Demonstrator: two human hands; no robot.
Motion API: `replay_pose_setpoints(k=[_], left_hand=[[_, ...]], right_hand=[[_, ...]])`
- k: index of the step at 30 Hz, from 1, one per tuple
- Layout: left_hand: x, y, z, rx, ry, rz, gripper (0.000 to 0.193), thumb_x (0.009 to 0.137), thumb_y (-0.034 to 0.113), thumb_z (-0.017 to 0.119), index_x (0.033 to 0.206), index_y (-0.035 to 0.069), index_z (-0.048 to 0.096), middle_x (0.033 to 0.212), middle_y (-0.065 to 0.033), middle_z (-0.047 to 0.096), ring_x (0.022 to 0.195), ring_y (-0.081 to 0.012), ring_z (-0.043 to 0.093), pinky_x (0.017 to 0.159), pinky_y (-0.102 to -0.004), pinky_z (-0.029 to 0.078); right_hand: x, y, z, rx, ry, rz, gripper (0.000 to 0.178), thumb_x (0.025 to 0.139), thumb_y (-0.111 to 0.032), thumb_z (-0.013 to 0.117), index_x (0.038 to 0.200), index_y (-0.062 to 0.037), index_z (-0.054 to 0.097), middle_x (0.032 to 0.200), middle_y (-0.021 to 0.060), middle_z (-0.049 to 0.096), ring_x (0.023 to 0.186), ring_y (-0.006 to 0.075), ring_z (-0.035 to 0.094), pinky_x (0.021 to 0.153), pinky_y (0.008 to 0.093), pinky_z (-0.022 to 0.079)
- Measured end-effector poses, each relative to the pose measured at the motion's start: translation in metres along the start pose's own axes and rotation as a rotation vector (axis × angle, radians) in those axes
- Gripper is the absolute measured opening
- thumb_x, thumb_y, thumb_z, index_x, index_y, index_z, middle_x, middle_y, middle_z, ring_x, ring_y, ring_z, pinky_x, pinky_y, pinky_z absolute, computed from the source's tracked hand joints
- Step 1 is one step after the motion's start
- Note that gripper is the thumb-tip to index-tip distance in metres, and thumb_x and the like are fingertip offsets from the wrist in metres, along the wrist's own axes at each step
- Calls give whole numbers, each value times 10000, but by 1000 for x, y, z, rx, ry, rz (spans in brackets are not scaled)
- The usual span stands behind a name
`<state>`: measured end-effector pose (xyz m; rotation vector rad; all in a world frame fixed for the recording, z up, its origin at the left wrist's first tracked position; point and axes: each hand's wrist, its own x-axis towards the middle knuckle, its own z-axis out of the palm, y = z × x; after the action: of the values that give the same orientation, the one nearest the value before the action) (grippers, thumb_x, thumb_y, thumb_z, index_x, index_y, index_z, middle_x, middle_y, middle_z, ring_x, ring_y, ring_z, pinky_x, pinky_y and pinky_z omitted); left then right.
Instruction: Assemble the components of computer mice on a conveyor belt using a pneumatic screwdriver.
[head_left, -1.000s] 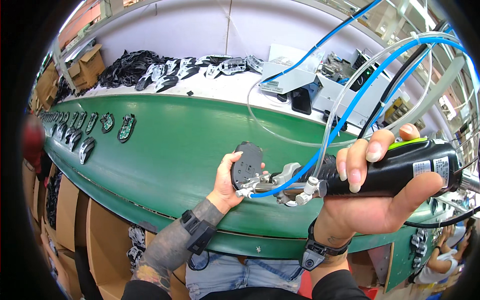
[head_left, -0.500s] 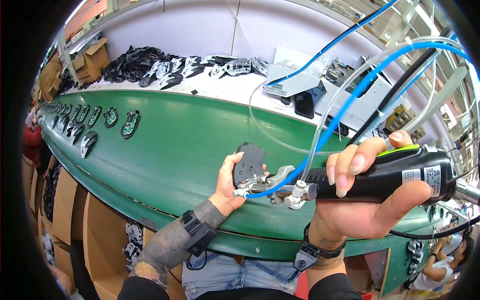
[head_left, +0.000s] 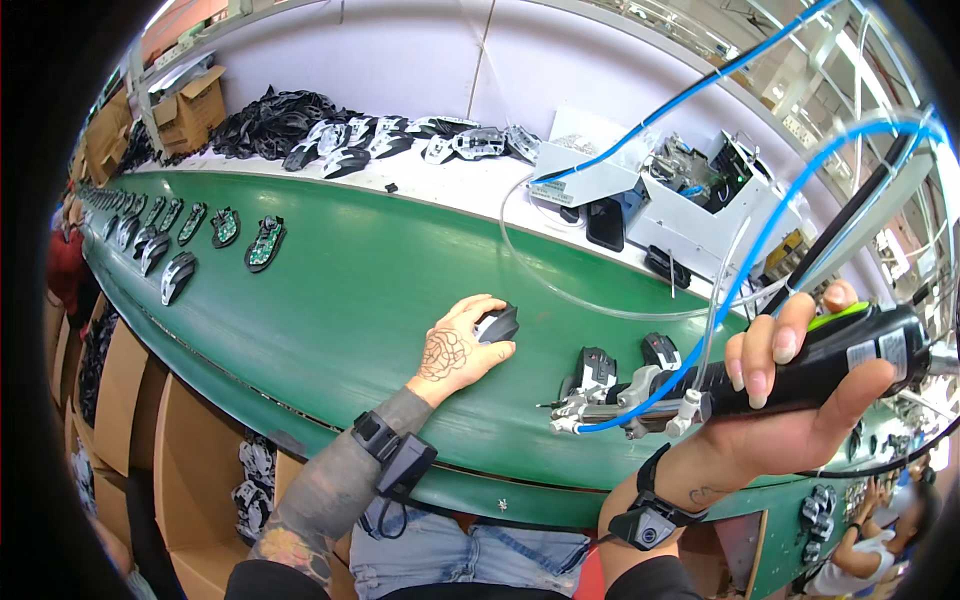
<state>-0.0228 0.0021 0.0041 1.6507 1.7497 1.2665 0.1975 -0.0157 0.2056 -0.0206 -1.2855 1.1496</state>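
A grey and black computer mouse (head_left: 500,323) stands top side up on the green conveyor belt (head_left: 370,270), in the middle of the view. My left hand (head_left: 455,350) curves over it from the left, with its fingers and thumb around its sides. In my right hand (head_left: 775,438) lies a black power screwdriver (head_left: 820,362), held level with its tip toward the left. A metal fitting and a blue air hose (head_left: 745,270) are attached along its front. Behind the tool's tip, two more mice (head_left: 597,368) rest on the belt.
Circuit-board mouse bases (head_left: 265,244) and mouse shells (head_left: 178,278) line the belt's far left. Shells and black parts (head_left: 275,122) are heaped on the white shelf. A white machine (head_left: 690,215) stands at back right; cardboard boxes (head_left: 200,460) sit below left. Another person works at far right.
The mouse in my left hand was held underside up at the screwdriver's tip; now it is turned over, on the belt. The screwdriver has moved right and away from it.
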Motion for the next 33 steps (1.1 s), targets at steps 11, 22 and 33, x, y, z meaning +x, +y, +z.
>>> replay_pose_setpoints(k=[11, 22, 33], left_hand=[[6, -37, -46, -636, -121, -239, 434, 857, 155, 644, 1259, 86, 496, 1264, -109, 483, 1203, -214, 443, 1023, -352, 368], [-36, -276, -398, 1167, 499, -551, 739, 726, 397, 688, 1362, 178, 381, 1450, -207, 253, 1290, -439, 285, 1060, -443, 282], [-33, -267, -388, 862, 693, -88, 600, 673, 257, 769, 1144, 45, 465, 1074, -199, 489, 988, -349, 495, 872, -403, 421]], right_hand=[[-2, 3, 4, 20, 51, -65, 552, 911, -494, 474, 1129, 1, 362, 759, 137, 518, 473, 150, 487, 447, 263, 412], [3, 18, 6, -22, 16, -20, 549, 912, -506, 471, 1145, -19, 375, 755, 108, 489, 473, 130, 448, 436, 236, 352], [2, 31, 14, -96, 14, -12, 505, 931, -462, 465, 1145, -16, 365, 766, 75, 469, 480, 96, 437, 445, 203, 354]])
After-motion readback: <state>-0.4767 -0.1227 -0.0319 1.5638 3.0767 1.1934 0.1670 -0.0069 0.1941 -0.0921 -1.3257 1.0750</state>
